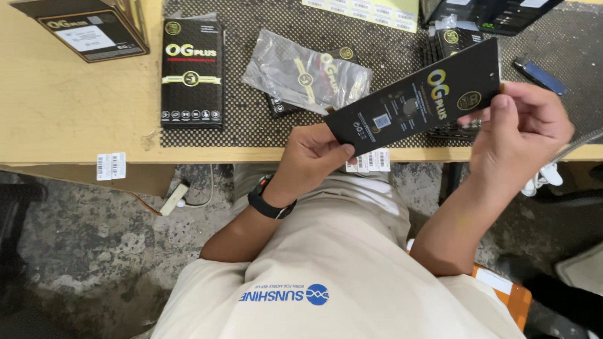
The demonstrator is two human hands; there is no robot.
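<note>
from the head view, both hands grip a long black packet tilted above the worktop edge: left hand pinches its lower end, right hand its upper end; a similar black box lies flat nearby.

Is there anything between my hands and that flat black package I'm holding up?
Nothing visible. The left hand grips the flat black package at its lower end and the right hand grips its upper end, both touching it directly above the table edge.
</note>
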